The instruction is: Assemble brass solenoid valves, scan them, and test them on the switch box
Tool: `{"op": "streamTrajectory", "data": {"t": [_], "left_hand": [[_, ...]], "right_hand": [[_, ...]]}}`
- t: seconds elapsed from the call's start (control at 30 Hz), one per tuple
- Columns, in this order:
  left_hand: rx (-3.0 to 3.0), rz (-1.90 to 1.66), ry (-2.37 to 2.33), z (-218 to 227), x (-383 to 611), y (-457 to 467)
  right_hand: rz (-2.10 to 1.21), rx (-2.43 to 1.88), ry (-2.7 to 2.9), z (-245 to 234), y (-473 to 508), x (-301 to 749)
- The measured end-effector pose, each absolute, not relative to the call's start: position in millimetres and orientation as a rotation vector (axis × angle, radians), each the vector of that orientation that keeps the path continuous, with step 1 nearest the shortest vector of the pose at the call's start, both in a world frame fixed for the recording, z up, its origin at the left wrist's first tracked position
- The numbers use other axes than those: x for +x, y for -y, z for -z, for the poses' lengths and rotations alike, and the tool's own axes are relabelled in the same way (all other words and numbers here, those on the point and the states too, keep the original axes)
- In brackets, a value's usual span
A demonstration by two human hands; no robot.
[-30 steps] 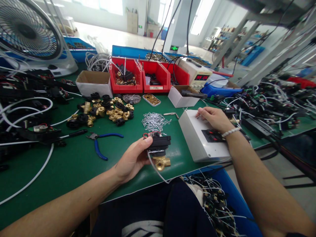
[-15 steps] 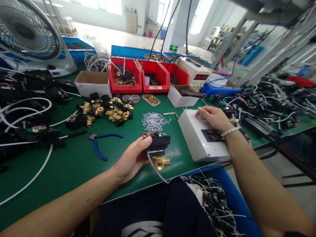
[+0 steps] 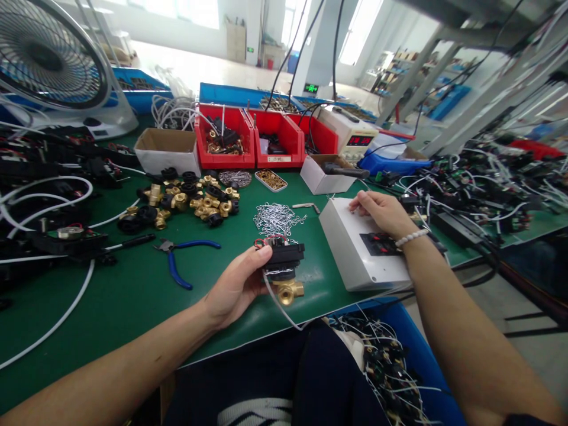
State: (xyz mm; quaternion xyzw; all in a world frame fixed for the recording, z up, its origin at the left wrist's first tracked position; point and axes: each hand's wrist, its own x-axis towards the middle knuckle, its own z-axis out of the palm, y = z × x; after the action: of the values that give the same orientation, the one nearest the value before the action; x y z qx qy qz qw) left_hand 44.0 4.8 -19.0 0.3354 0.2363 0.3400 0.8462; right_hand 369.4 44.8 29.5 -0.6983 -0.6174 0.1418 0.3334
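Valve unit (image 3: 285, 273), black on top and brass below, sits in my left hand (image 3: 242, 281) near the front edge of the green bench (image 3: 128, 307), seen in the head view; my left thumb presses its black housing from the side, the fingers curl behind, and a pale cable (image 3: 279, 307) droops from it toward my lap; my right hand (image 3: 379, 212), a beaded bracelet (image 3: 412, 238) at the wrist, rests on the white box (image 3: 350, 251), its thumb and fingertips drawn together near the far edge; I cannot tell whether they pinch anything there; a black panel (image 3: 374, 244) with red parts is set in the box top, just beside my wrist; beyond the valve unit lies a heap of bent wire clips (image 3: 275, 218); to the left are blue-handled pliers (image 3: 177, 269), their handles spread, and farther back a pile of brass fittings (image 3: 180, 201) with black caps; red bins (image 3: 228, 158) line the back beside a power supply (image 3: 355, 127) with a lit red display; a blue crate (image 3: 421, 349) of wired parts stands below the bench edge at my right.
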Motion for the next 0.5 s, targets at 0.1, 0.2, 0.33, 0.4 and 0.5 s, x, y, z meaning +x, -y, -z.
{"op": "streamTrajectory", "data": {"t": [0.1, 0.2, 0.33, 0.4, 0.5], "left_hand": [[0.704, -0.712, -0.499, 18.7, 44.3, -4.4], [0.699, -0.713, -0.493, 18.3, 44.7, -3.9], [0.713, -0.708, -0.495, 18.6, 44.5, -4.4], [0.713, -0.706, -0.493, 19.0, 44.4, -4.7], [0.708, -0.708, -0.488, 19.1, 44.5, -4.4]], "right_hand": [[-0.373, -1.821, 1.619, -29.4, -45.8, 369.7], [-0.379, -1.82, 1.624, -28.7, -46.2, 370.8], [-0.383, -1.823, 1.621, -28.1, -46.1, 371.6], [-0.382, -1.827, 1.618, -27.8, -46.2, 371.7], [-0.385, -1.831, 1.614, -27.8, -46.4, 371.3]]}}
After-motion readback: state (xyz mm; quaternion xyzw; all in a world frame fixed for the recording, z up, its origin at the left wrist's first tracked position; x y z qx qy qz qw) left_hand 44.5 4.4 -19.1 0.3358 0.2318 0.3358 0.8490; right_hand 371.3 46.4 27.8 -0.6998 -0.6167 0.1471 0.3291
